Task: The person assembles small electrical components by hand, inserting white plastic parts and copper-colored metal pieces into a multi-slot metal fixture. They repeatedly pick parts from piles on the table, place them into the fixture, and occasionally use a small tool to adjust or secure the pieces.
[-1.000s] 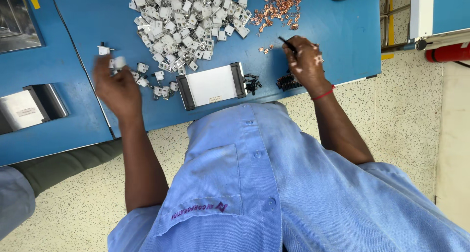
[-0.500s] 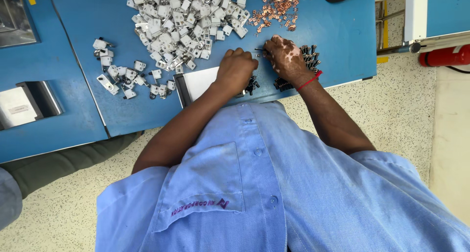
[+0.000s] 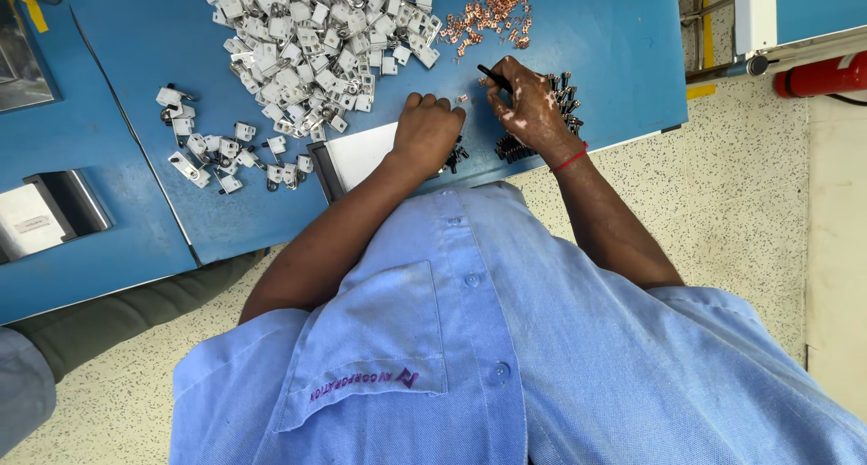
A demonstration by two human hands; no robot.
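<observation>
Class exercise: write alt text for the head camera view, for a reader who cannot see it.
Seen from above, a person in a light blue shirt works at a blue table: the right hand holds a thin black tool, the left hand rests fisted beside it. Piles of white parts and copper pieces lie beyond.

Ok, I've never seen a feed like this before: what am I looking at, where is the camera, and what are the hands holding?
There is no machine, only a person at a blue table, filmed from a camera on their own head looking down, so the light blue shirt fills the bottom. The left hand rests fingers-down by a white tray. The right hand pinches a thin black tool above a cluster of dark screws. Beyond lie a big pile of white plastic parts, a smaller group of them and a heap of copper pieces.
</observation>
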